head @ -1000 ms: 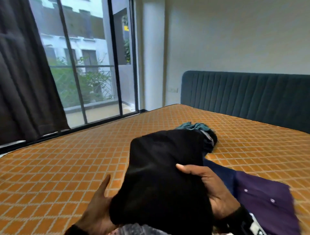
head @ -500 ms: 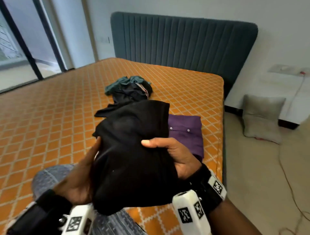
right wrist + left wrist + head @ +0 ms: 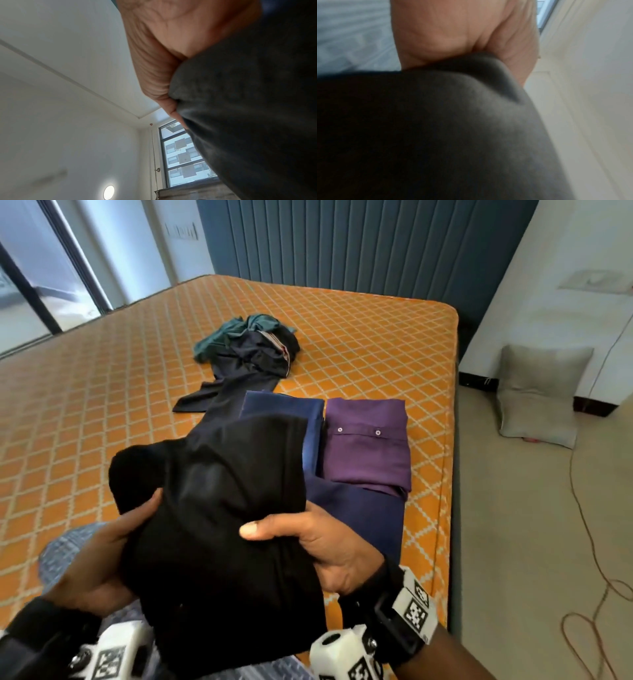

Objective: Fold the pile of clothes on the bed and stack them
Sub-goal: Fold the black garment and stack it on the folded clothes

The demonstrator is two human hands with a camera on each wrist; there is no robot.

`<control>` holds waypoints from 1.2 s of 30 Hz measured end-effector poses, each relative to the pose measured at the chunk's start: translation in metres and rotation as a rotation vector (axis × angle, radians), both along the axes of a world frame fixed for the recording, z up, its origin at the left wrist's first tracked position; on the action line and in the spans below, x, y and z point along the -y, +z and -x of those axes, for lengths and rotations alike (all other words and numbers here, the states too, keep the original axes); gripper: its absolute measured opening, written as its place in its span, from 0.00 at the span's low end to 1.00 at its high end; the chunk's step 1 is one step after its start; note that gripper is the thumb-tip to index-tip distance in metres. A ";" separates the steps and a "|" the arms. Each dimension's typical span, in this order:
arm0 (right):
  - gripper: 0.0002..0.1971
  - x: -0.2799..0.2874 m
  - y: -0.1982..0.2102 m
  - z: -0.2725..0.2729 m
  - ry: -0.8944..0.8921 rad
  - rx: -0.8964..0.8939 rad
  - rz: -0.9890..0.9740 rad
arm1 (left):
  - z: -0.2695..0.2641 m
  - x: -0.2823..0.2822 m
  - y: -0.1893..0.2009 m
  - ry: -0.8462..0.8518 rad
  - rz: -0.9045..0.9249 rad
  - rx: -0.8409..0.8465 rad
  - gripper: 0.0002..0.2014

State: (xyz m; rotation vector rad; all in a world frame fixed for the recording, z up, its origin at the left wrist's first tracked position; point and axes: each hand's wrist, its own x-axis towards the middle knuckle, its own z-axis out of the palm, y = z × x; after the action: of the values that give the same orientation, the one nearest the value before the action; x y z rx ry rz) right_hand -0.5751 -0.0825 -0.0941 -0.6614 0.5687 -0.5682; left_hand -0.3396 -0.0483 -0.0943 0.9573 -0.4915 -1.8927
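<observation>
Head view: black garment [image 3: 219, 529] lengthwise away, gripped by left hand [image 3: 99, 563], right hand [image 3: 329, 546].

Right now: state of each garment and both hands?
black garment: folded, held above the bed
left hand: grips black garment
right hand: grips black garment
purple shirt: folded flat
blue garment: folded flat
remaining pile: crumpled, unfolded

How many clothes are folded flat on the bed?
3: a purple shirt, a blue garment to its left, and a navy one nearer the right hand. The held black garment may hide more.
</observation>
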 end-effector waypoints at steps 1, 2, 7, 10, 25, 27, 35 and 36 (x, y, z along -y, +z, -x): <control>0.20 0.002 -0.003 -0.001 -0.021 -0.006 -0.019 | -0.009 0.002 -0.002 0.078 -0.077 0.156 0.41; 0.21 0.003 -0.007 -0.002 -0.042 -0.023 -0.034 | -0.014 0.004 0.003 0.133 -0.106 0.255 0.34; 0.26 0.009 -0.024 -0.024 -0.064 -0.112 -0.120 | -0.034 0.004 0.027 0.124 -0.204 0.588 0.25; 0.24 0.015 -0.029 -0.037 -0.046 -0.154 -0.170 | -0.050 0.006 0.031 0.057 -0.222 0.722 0.40; 0.15 0.211 -0.046 0.006 -0.273 -0.447 -0.167 | 0.019 0.169 0.037 0.044 0.036 0.858 0.17; 0.15 0.221 -0.078 0.010 -0.291 -0.566 -0.194 | 0.015 0.165 -0.004 -0.011 -0.051 0.923 0.19; 0.28 0.237 -0.102 0.001 -0.540 -0.723 -0.075 | -0.036 0.180 -0.111 0.217 -0.045 1.022 0.11; 0.32 0.233 -0.095 -0.001 -0.620 -0.786 -0.008 | -0.035 0.180 -0.107 0.231 -0.020 1.021 0.10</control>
State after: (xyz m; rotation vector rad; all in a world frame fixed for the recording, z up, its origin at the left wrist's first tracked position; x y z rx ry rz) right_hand -0.5738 -0.3154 -0.1886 -0.6908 1.5441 -0.8790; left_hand -0.3046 -0.2285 -0.2010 1.8834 -0.8888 -1.0897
